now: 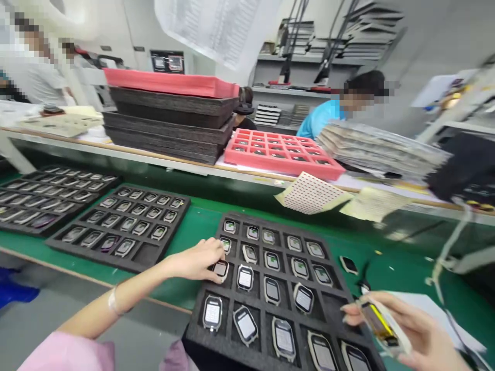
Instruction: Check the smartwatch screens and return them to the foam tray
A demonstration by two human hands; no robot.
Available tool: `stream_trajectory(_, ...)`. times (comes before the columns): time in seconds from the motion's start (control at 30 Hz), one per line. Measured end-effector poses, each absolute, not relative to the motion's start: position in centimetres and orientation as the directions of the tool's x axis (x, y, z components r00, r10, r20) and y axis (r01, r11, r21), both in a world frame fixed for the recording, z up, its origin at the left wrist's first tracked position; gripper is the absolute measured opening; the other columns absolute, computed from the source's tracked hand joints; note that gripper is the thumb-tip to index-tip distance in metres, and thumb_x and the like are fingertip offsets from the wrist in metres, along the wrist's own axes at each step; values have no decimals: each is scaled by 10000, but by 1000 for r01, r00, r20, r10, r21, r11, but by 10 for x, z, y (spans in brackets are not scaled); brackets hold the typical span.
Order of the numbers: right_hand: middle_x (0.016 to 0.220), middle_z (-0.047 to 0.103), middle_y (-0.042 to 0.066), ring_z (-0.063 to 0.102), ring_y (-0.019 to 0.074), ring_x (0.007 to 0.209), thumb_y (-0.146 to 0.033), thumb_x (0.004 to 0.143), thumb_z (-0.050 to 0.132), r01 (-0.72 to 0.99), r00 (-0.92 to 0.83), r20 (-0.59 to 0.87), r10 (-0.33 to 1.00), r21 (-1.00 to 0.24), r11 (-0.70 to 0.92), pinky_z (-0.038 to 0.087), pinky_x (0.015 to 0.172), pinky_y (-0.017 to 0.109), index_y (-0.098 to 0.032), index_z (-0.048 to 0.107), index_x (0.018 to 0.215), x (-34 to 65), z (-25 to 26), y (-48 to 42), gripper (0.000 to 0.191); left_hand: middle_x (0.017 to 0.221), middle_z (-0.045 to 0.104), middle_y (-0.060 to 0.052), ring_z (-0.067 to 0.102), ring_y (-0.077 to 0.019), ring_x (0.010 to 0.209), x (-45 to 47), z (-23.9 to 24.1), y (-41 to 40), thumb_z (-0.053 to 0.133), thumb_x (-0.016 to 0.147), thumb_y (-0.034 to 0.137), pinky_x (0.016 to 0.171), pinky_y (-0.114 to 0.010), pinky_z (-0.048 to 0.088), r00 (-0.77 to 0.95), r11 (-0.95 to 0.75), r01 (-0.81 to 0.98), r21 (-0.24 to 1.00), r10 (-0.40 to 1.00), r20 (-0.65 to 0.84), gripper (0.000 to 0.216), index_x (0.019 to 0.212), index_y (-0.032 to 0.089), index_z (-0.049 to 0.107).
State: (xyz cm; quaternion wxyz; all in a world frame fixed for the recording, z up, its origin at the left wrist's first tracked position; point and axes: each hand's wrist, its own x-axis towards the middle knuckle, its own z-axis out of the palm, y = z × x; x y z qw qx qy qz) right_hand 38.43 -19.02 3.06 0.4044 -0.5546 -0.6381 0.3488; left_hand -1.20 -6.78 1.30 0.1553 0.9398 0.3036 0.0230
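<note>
Your right hand (415,327) is cut off at the lower right, wrist out of frame. The opened watch case (381,325) in it is motion-blurred; the yellow strip shows inside, but small parts can't be made out and its far side is hidden. Your left fingertips are partly hidden behind your own knuckles, and they cover part of a watch (221,269) at the tray's left edge. Foam tray (216,342) runs off the bottom; its near-right watch is cut off. Screen text too soft to read.

Left forearm slants in from lower left, palm down, fingers bent over the rim; can't tell if your left hand (207,257) grips that watch or just rests there. Right hand has the case pinched, thumb nearest, fingers beyond, tilted above the tray's right side, near the white paper (450,317).
</note>
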Motion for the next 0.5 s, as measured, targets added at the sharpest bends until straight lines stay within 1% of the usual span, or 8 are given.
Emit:
stream_trajectory(0.03,837,708,156,701,321,678,-682,598,720,262,-120,54,991,-961,84,571,658,418,-247,608,1007,373,35,-191,607,1069,578,-104,529,-244,981,-15,11,-66,652,811,365,832,-363,436,794,-674,519,526,608,-5,336,1061,163,554)
stream_trajectory(0.07,820,703,146,700,300,666,-644,551,780,136,-196,9,981,-990,36,570,636,384,-228,612,972,362,38,-189,615,1077,587,-92,531,-234,999,-16,10,-65,648,814,354,860,-363,429,789,-568,436,698,614,7,341,1092,183,549)
stream_trajectory(0.13,826,692,122,691,256,621,-552,494,859,-54,-380,-39,924,-996,-64,556,545,323,-208,608,949,342,39,-180,623,1073,603,-85,556,-218,995,-10,8,-65,665,802,312,884,-362,428,782,-271,240,932,622,-21,359,1120,190,552)
stream_trajectory(0.17,870,687,113,685,230,597,-469,493,888,-123,-423,-43,905,-987,-104,537,487,282,-209,602,951,333,38,-173,600,1076,608,-86,575,-214,983,-4,8,-66,686,784,284,881,-360,434,777,-117,148,982,629,-42,395,1141,189,546)
stream_trajectory(0.23,1021,657,120,678,196,601,-270,482,920,-193,-444,-65,893,-967,-167,491,416,213,-207,592,958,317,35,-159,581,1075,619,-92,614,-208,939,12,12,-70,738,732,218,863,-357,449,740,132,-19,991,669,-75,509,1192,183,522)
stream_trajectory(0.27,1052,647,124,669,176,599,-228,525,900,-224,-439,-79,895,-955,-194,465,393,186,-203,591,965,311,34,-152,538,1069,628,-94,626,-205,921,20,15,-73,760,705,188,857,-353,454,706,204,-98,974,704,-76,555,1205,181,518)
stream_trajectory(0.4,1065,641,127,589,104,585,-199,562,872,-342,-446,-80,892,-905,-252,429,426,168,-171,613,1021,293,33,-133,528,1050,659,-99,613,-193,955,50,33,-74,789,654,115,871,-305,450,566,214,-344,914,824,20,481,1099,156,613)
stream_trajectory(0.5,1044,640,106,561,100,642,-158,573,854,-323,-407,-97,908,-915,-242,423,469,167,-155,635,1093,290,33,-126,565,1061,668,-98,601,-168,926,64,43,-71,775,657,90,812,-252,450,571,234,-403,885,820,43,439,1065,164,632)
